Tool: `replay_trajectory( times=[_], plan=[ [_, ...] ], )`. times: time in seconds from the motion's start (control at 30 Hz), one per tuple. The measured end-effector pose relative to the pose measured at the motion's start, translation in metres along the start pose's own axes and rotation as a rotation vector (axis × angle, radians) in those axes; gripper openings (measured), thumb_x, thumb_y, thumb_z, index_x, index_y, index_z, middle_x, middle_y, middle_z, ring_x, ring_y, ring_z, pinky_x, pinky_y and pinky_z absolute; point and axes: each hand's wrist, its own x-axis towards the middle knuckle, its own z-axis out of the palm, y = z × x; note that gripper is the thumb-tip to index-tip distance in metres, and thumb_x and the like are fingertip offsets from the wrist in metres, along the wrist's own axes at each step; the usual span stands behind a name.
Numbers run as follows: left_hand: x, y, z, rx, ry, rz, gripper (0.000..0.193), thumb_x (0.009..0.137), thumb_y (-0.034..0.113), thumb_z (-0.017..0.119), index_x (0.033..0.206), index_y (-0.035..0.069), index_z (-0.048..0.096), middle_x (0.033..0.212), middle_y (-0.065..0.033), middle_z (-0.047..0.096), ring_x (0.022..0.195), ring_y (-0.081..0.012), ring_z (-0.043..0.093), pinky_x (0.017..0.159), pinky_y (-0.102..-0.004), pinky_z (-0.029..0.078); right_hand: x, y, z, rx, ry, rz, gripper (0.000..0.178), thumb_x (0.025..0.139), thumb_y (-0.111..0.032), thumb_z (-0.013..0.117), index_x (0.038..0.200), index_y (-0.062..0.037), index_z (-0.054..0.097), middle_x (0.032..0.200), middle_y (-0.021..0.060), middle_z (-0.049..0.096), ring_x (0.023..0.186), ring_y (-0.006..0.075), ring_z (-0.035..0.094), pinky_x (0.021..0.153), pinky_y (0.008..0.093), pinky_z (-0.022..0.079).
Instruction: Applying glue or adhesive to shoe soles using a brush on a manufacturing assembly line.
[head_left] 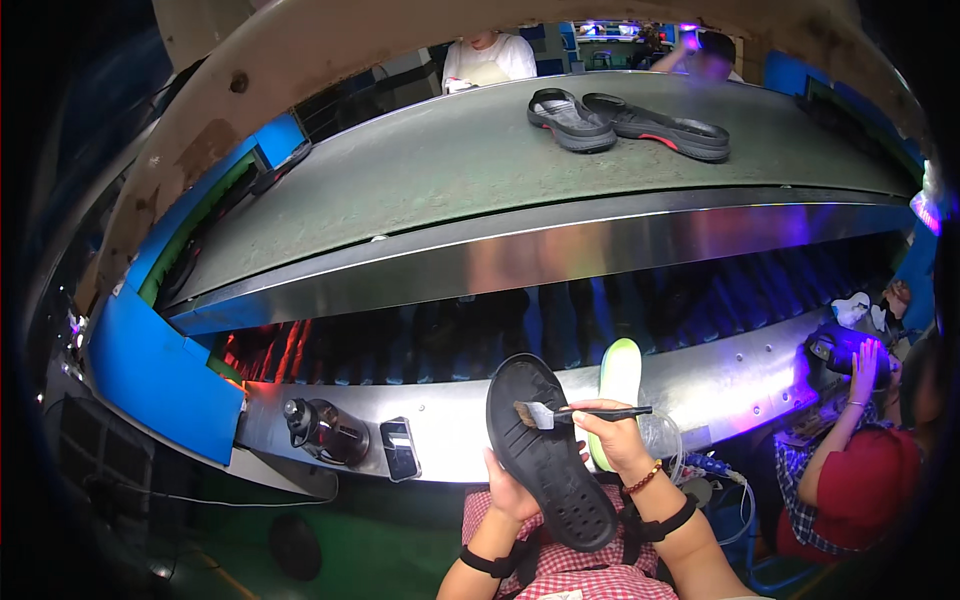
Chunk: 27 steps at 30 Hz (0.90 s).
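My left hand (510, 490) grips a black shoe sole (548, 462) by its side; my right hand (616, 440) clasps a brush (541, 415) over the sole's far half.

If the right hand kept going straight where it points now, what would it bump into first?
Probably the black shoe sole that the left hand holds, just ahead of the right hand and its brush; exact depth is hard to judge.

red-white checked garment (603, 579) | black forearm straps (668, 524) | right-wrist brown beaded bracelet (643, 478)
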Motion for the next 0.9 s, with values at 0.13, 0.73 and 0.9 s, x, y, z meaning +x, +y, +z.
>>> replay_trajectory(
  times=[0.13,0.73,0.9],
  plan=[
    [0.002,-0.003,0.000,0.063,0.170,-0.023,0.113,0.074,0.089,0.019,0.149,0.005,0.019,0.147,-0.0245,0.031,0.130,-0.0475,0.037,0.108,-0.0576,0.031,0.010,-0.003,0.008,-0.199,0.040,-0.089,0.021,0.083,-0.004,0.069,0.103,0.0029,0.069,0.093,0.0070,0.070,0.082,0.0113,0.062,0.076,0.0236,0.051],
    [0.010,-0.003,-0.017,0.066,0.220,0.168,0.086,0.090,0.072,0.016,0.145,0.008,0.032,0.143,-0.0146,0.042,0.130,-0.0321,0.043,0.109,-0.0471,0.034,0.034,0.004,0.037,-0.615,0.008,-0.287,0.022,0.083,-0.008,0.070,0.103,0.0016,0.070,0.094,0.0091,0.071,0.085,0.0126,0.065,0.078,0.0242,0.052],
    [0.022,-0.004,-0.032,0.075,0.340,0.118,0.083,0.092,0.071,0.015,0.144,0.009,0.034,0.143,-0.0118,0.042,0.131,-0.0284,0.041,0.111,-0.0433,0.032,0.011,0.015,0.053,-0.944,-0.104,-0.660,0.022,0.078,-0.012,0.067,0.096,-0.0006,0.070,0.095,0.0186,0.069,0.089,0.0307,0.068,0.082,0.0352,0.053]
  ],
)
